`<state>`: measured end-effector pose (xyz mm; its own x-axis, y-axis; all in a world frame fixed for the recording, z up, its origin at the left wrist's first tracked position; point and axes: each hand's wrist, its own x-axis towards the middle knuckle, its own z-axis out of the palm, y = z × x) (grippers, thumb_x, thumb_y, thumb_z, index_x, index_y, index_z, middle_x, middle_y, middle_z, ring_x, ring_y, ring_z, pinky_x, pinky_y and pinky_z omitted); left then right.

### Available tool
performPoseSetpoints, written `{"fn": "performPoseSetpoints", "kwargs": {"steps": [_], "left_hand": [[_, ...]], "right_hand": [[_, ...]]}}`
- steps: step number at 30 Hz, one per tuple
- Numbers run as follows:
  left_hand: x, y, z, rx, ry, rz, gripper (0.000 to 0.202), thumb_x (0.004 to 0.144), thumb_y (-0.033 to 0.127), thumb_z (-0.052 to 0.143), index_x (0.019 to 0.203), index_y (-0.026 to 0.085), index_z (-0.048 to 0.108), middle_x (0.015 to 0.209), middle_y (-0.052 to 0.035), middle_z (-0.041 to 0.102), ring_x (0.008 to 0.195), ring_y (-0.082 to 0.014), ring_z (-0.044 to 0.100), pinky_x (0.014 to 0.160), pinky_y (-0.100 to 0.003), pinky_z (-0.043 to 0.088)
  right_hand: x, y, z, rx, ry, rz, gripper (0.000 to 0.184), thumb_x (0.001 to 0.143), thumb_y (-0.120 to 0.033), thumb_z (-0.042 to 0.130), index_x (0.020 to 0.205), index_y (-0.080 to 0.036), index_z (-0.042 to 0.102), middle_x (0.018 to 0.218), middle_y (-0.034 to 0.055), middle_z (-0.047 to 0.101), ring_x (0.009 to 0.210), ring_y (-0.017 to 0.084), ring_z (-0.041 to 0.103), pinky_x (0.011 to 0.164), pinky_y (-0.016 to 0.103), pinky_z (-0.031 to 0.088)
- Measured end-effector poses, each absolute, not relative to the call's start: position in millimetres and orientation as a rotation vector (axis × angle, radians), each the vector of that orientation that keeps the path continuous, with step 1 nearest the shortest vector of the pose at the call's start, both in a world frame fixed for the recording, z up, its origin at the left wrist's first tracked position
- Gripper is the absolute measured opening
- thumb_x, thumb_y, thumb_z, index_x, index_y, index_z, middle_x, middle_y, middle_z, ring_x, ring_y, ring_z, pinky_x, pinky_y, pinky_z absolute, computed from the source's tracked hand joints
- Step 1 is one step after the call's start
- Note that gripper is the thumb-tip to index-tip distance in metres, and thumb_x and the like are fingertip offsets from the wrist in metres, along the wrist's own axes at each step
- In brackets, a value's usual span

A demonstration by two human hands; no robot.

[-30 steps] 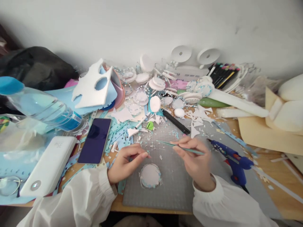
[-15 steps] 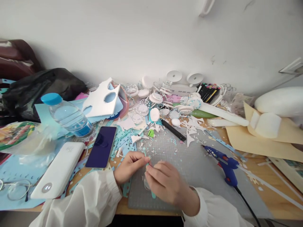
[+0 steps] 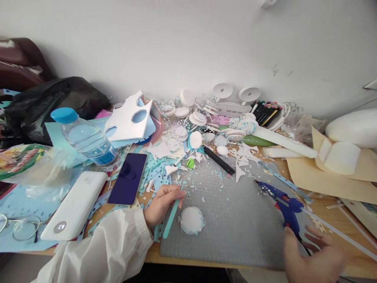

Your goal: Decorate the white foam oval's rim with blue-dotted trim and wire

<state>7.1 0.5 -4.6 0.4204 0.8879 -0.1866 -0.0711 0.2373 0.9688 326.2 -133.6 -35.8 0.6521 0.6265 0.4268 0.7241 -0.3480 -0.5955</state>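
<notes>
In the head view my left hand pinches a teal strip that slants down toward the mat's left edge. Just right of it a white foam disc with teal bits around its rim lies flat on the grey cutting mat. My right hand, slightly blurred, is at the lower right beside the handle of a blue glue gun. Its thumb and fingers are apart, with nothing visibly held. The gun lies on its side on the mat, with a long white glue stick sticking out of its back.
A black cutter knife, white scraps and a green piece lie behind the disc. Farther back are piled many white discs. At left are a phone, a power bank and a water bottle. Brown paper lies right.
My right hand has left the strip and moved far right to the glue gun, its fingers spreading. The disc, partly hidden before, now shows fully. My left hand still holds the strip.
</notes>
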Motion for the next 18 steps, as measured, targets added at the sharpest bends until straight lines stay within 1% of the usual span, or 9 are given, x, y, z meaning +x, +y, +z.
{"fn": "performPoseSetpoints", "kwargs": {"steps": [2, 5, 7, 9, 12, 14, 15, 16, 18], "left_hand": [[8.3, 0.6, -2.6, 1.137, 0.91, 0.794, 0.042, 0.077, 0.042, 0.06, 0.043, 0.019, 0.05, 0.046, 0.0008, 0.041, 0.051, -0.0125, 0.034, 0.057, -0.029, 0.029], [8.6, 1.1, -0.9, 1.138, 0.911, 0.793, 0.043, 0.076, 0.042, 0.059, 0.042, 0.019, 0.048, 0.045, 0.001, 0.041, 0.051, -0.0123, 0.035, 0.057, -0.029, 0.029], [8.3, 1.4, -0.8, 1.137, 0.916, 0.795, 0.042, 0.076, 0.041, 0.059, 0.042, 0.019, 0.047, 0.045, 0.0011, 0.042, 0.051, -0.0121, 0.035, 0.057, -0.029, 0.029], [8.1, 1.6, -0.9, 1.134, 0.92, 0.794, 0.041, 0.076, 0.04, 0.059, 0.042, 0.019, 0.048, 0.046, 0.0012, 0.042, 0.051, -0.012, 0.036, 0.057, -0.029, 0.03], [8.4, 1.8, -0.7, 1.125, 0.92, 0.785, 0.041, 0.076, 0.039, 0.059, 0.042, 0.019, 0.048, 0.045, 0.0011, 0.042, 0.051, -0.0119, 0.037, 0.057, -0.029, 0.03], [8.9, 1.8, -0.2, 1.122, 0.917, 0.775, 0.042, 0.076, 0.04, 0.059, 0.041, 0.019, 0.048, 0.045, 0.001, 0.042, 0.05, -0.0118, 0.036, 0.056, -0.029, 0.03], [9.1, 1.8, 0.0, 1.121, 0.914, 0.769, 0.042, 0.075, 0.04, 0.059, 0.041, 0.019, 0.048, 0.045, 0.0011, 0.041, 0.05, -0.0117, 0.036, 0.056, -0.029, 0.029], [9.2, 1.8, 0.3, 1.121, 0.912, 0.764, 0.042, 0.075, 0.04, 0.06, 0.041, 0.019, 0.048, 0.045, 0.0012, 0.04, 0.05, -0.0117, 0.035, 0.056, -0.029, 0.029], [9.4, 1.9, 0.7, 1.119, 0.906, 0.755, 0.043, 0.075, 0.041, 0.06, 0.041, 0.019, 0.047, 0.045, 0.0015, 0.039, 0.05, -0.0116, 0.034, 0.055, -0.029, 0.028]], "right_hand": [[342.0, -124.4, -32.0, -2.226, -1.092, -0.261, 0.04, 0.077, -0.045, 0.06, 0.102, -0.013, 0.059, 0.08, 0.0133, 0.058, 0.068, 0.032, 0.055, 0.066, 0.05, 0.047], [355.3, -107.8, -31.2, -2.283, -1.349, -0.384, 0.033, 0.077, -0.044, 0.049, 0.09, -0.015, 0.059, 0.074, 0.0147, 0.059, 0.072, 0.035, 0.056, 0.069, 0.052, 0.046], [359.6, -99.3, -33.5, -2.302, -1.463, -0.408, 0.024, 0.077, -0.041, 0.046, 0.08, -0.019, 0.055, 0.065, 0.0118, 0.054, 0.066, 0.033, 0.054, 0.064, 0.048, 0.045], [361.5, -94.4, -34.4, -2.315, -1.513, -0.354, 0.017, 0.077, -0.04, 0.044, 0.071, -0.024, 0.047, 0.058, 0.0084, 0.049, 0.059, 0.03, 0.051, 0.058, 0.045, 0.043], [360.8, -91.9, -26.1, -2.281, -1.487, -0.226, 0.014, 0.078, -0.039, 0.041, 0.069, -0.029, 0.039, 0.058, 0.0079, 0.049, 0.057, 0.03, 0.053, 0.055, 0.044, 0.042], [357.3, -90.6, -12.6, -2.297, -1.368, -0.164, 0.015, 0.08, -0.041, 0.044, 0.069, -0.03, 0.042, 0.059, 0.0087, 0.053, 0.056, 0.031, 0.055, 0.053, 0.044, 0.042], [354.1, -89.1, -3.8, -2.33, -1.273, -0.135, 0.017, 0.079, -0.043, 0.048, 0.066, -0.032, 0.044, 0.056, 0.0085, 0.054, 0.052, 0.03, 0.054, 0.05, 0.043, 0.041], [349.7, -86.9, 6.0, -2.369, -1.168, -0.101, 0.022, 0.078, -0.045, 0.054, 0.062, -0.033, 0.045, 0.052, 0.0078, 0.053, 0.048, 0.03, 0.054, 0.047, 0.042, 0.04], [337.3, -79.4, 26.4, -2.418, -0.986, -0.012, 0.034, 0.069, -0.047, 0.069, 0.049, -0.033, 0.046, 0.042, 0.0067, 0.05, 0.043, 0.028, 0.054, 0.041, 0.039, 0.037]]}}
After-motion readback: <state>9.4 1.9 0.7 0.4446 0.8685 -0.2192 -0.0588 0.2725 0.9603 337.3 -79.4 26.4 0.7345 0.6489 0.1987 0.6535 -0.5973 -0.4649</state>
